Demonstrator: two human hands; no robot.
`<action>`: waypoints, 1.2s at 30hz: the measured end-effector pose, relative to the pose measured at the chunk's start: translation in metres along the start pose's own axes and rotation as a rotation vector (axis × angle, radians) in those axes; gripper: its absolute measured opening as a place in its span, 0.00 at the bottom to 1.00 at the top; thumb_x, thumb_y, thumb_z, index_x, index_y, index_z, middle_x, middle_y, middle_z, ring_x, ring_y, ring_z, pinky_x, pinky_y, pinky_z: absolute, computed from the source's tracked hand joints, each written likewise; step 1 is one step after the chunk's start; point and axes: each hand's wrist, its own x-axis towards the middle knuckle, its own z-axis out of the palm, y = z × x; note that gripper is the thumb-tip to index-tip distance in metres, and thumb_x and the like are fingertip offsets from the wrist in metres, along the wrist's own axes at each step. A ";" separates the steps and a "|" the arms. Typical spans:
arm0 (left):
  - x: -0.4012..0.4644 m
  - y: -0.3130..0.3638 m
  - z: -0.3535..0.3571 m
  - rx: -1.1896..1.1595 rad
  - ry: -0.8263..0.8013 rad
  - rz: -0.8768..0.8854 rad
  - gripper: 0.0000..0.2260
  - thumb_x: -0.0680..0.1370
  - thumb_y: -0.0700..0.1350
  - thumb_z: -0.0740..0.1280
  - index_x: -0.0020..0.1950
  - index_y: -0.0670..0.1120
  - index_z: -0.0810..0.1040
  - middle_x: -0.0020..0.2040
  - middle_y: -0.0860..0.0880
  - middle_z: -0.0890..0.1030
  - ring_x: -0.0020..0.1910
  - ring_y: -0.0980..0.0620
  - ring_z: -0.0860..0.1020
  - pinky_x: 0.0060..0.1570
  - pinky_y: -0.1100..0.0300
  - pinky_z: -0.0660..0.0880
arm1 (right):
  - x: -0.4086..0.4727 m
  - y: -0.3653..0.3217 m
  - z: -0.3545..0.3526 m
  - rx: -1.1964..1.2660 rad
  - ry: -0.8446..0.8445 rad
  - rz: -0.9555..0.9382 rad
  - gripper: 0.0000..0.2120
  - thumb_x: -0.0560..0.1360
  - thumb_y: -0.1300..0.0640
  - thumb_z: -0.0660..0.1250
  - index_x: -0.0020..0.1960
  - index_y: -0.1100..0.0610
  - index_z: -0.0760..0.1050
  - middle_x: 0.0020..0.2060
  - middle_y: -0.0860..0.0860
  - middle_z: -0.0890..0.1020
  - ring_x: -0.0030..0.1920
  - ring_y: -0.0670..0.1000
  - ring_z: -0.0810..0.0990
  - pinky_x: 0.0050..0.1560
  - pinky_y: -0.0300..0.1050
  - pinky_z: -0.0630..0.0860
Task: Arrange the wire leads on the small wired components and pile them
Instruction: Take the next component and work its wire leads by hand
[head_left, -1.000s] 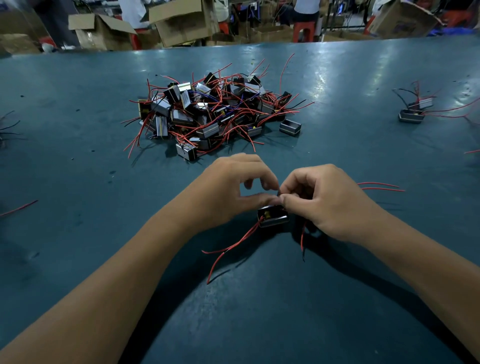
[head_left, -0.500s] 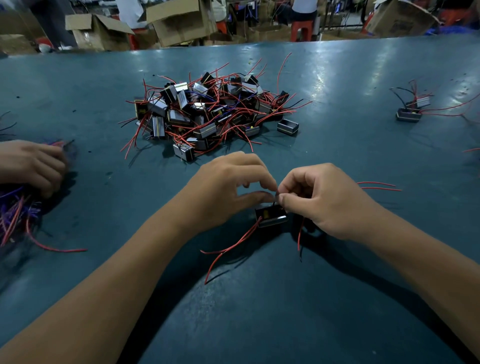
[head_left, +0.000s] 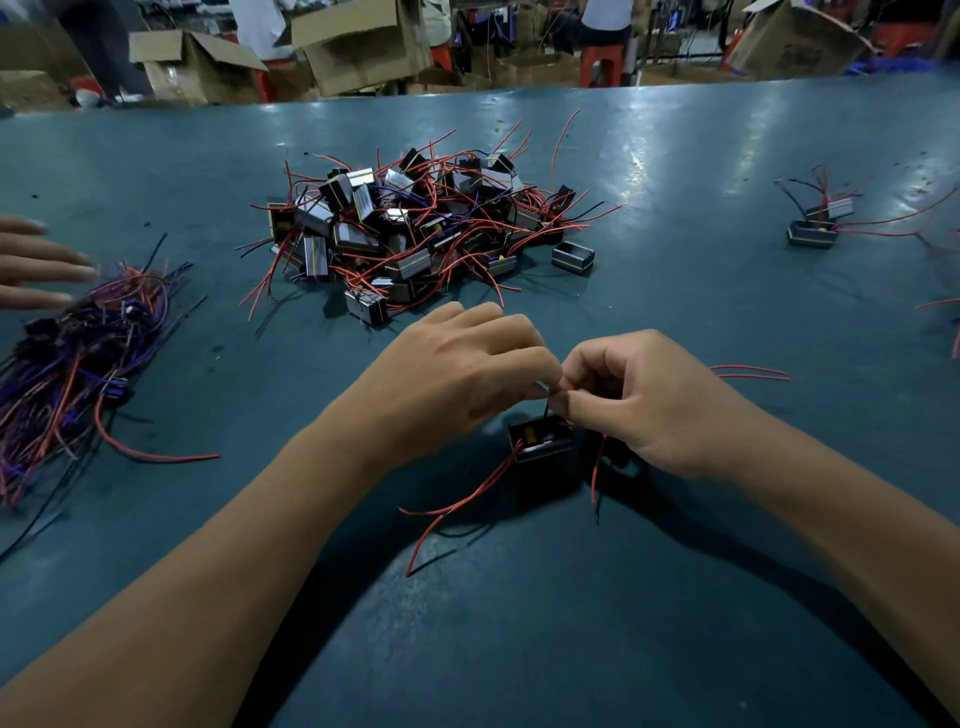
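Observation:
A small black boxed component (head_left: 540, 440) with red leads sits on the blue-green table (head_left: 519, 623) just below my fingertips. My left hand (head_left: 452, 374) and my right hand (head_left: 649, 400) meet above it, and both pinch a thin lead that rises from the component. Red leads trail from it toward me and to the right. A big heap of like components (head_left: 415, 228) with tangled red wires lies farther back at the centre.
Another person's hand (head_left: 36, 265) reaches in at the left edge beside a bundle of purple, red and black wires (head_left: 78, 358). Two components with leads (head_left: 818, 223) lie at the far right. Cardboard boxes (head_left: 358, 41) stand beyond the table's far edge.
The other person's hand has come in at the left, laid down a wire bundle and opened its fingers. My hands have stayed over the component, pinching its lead.

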 end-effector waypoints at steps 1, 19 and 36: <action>0.000 0.000 0.000 0.001 -0.002 0.001 0.07 0.82 0.45 0.65 0.52 0.47 0.83 0.50 0.48 0.82 0.43 0.43 0.78 0.39 0.48 0.73 | 0.000 0.000 0.000 0.001 -0.008 -0.001 0.07 0.75 0.57 0.72 0.38 0.52 0.78 0.28 0.46 0.77 0.29 0.45 0.70 0.33 0.47 0.69; 0.000 0.003 0.010 0.059 -0.036 0.017 0.03 0.80 0.41 0.67 0.53 0.45 0.78 0.53 0.47 0.79 0.45 0.45 0.75 0.42 0.47 0.75 | 0.000 0.000 -0.003 0.019 -0.032 -0.014 0.08 0.75 0.61 0.71 0.38 0.56 0.77 0.28 0.46 0.75 0.30 0.45 0.69 0.34 0.44 0.68; 0.002 0.006 0.008 0.126 -0.049 0.024 0.07 0.78 0.36 0.69 0.54 0.45 0.77 0.52 0.48 0.80 0.45 0.45 0.76 0.41 0.52 0.73 | 0.001 -0.002 -0.003 0.049 -0.030 -0.001 0.09 0.75 0.61 0.71 0.37 0.53 0.77 0.29 0.45 0.75 0.31 0.46 0.70 0.36 0.47 0.69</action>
